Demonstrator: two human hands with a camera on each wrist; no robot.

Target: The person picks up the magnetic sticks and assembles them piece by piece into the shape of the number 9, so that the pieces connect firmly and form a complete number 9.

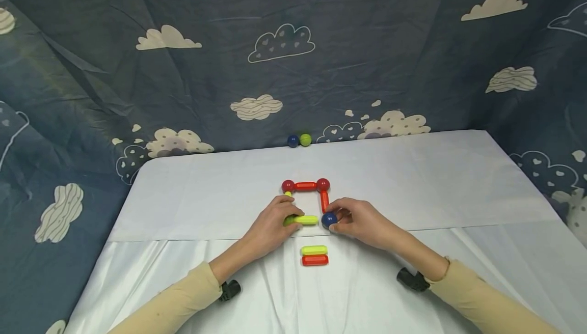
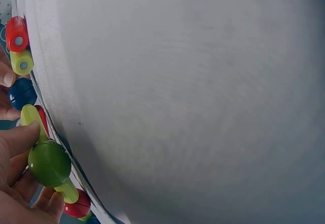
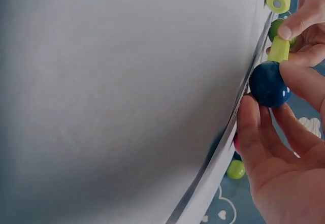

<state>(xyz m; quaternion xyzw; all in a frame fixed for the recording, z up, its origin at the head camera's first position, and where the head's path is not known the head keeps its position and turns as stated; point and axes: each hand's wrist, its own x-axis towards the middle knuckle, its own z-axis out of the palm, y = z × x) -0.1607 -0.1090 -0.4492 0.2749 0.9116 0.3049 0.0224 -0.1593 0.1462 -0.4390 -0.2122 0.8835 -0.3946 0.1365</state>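
Observation:
A frame of magnetic rods and balls lies on the white cloth. Its far side is a red rod (image 1: 304,186) between a left red ball (image 1: 288,186) and a right red ball (image 1: 323,185). Another red rod (image 1: 324,201) runs toward me to a blue ball (image 1: 329,220), which my right hand (image 1: 364,222) pinches between thumb and fingers. With thumb and fingers, my left hand (image 1: 274,223) pinches a yellow rod (image 1: 309,220) where it meets a green ball (image 2: 50,163). A small gap shows between this rod and the blue ball. My left fingers partly cover a second yellow rod (image 2: 67,191).
Nearer me, a loose yellow rod (image 1: 314,250) lies beside a loose red rod (image 1: 315,260). At the table's far edge, a spare blue ball (image 1: 293,141) sits by a spare green ball (image 1: 305,140). Behind hangs a dark cloud-patterned curtain (image 1: 220,69).

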